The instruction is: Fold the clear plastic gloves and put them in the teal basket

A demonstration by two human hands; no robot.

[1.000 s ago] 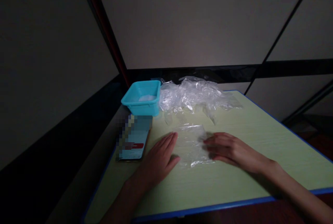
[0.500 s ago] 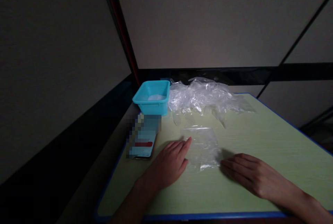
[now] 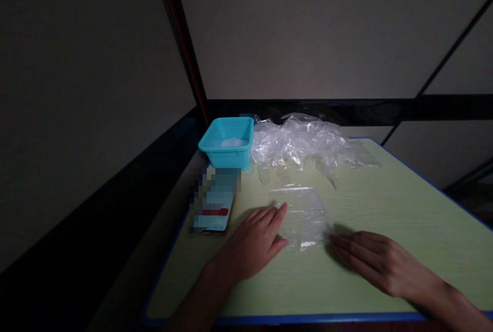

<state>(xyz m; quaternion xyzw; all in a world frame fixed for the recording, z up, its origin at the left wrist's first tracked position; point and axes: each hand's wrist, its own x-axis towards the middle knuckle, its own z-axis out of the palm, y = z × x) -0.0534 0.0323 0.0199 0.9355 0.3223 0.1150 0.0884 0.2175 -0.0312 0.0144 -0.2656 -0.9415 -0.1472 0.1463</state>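
Observation:
A small clear plastic bag (image 3: 304, 214) lies flat on the table between my two hands, faintly creased and shiny along its near edge. My left hand (image 3: 254, 242) rests over its left side, index finger stretched onto the film and thumb apart, touching near the lower left part. My right hand (image 3: 375, 262) is at the bag's lower right corner. Its fingers are drawn together, with the tips meeting at the film's edge; the thumb is hidden beneath.
A heap of crumpled clear plastic bags (image 3: 304, 142) lies along the back. Left of it stands a turquoise basket (image 3: 227, 157) with something white inside. A phone (image 3: 215, 211), partly pixelated, lies near the left edge of the blue-rimmed table (image 3: 400, 193). Walls rise behind and to the left.
My left thumb has reached a little farther right onto the bag, and the near edge of the film has shifted slightly. The right hand stays at the corner; the view has moved slightly.

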